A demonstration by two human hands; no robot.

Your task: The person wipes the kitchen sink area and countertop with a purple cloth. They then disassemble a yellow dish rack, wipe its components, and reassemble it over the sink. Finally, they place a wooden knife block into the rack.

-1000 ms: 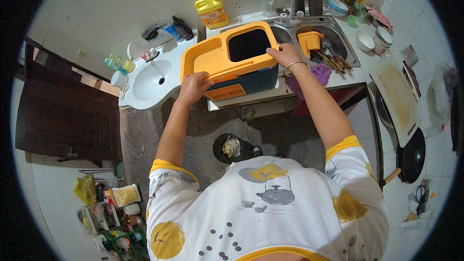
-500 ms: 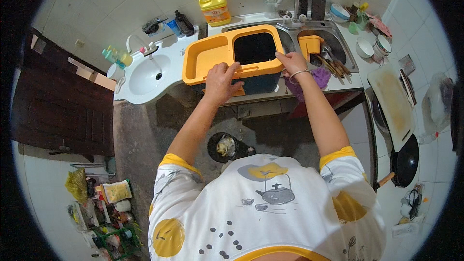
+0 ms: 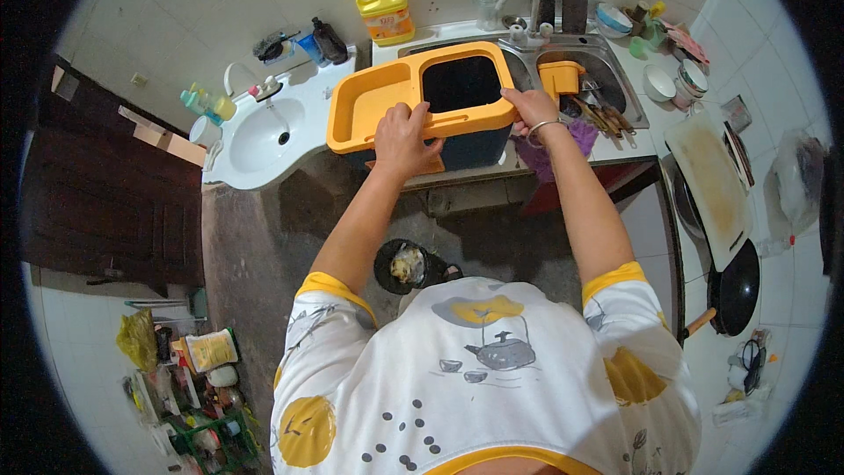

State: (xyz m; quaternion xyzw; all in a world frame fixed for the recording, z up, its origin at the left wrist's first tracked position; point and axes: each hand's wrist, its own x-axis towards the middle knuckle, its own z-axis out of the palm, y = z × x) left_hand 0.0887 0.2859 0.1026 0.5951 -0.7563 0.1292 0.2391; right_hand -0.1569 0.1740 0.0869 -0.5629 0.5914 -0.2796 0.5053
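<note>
A storage bin with a yellow-orange top frame [image 3: 378, 134] and dark body sits at the counter's front, by the sink. Its top has a shallow tray [image 3: 374, 105] on the left and a dark square opening [image 3: 460, 85] on the right. My left hand [image 3: 404, 141] is hooked over the near rim around its middle, fingers on top and thumb against the front. At the right end my right hand [image 3: 533, 111] pinches the rim's corner; a bangle circles that wrist. Beside it lies a purple mesh cloth [image 3: 576, 136].
Left stands a white washbasin [image 3: 255, 154]. Behind the bin are a yellow pump jug [image 3: 385, 16] and a steel sink [image 3: 629, 84] holding a yellow caddy [image 3: 560, 77] and utensils. A cutting board [image 3: 708, 185] and wok [image 3: 737, 290] stand right. A black waste bin [image 3: 406, 266] is on the floor.
The whole view has shifted slightly. Both hands keep their hold on the bin's rim, with little other visible movement.
</note>
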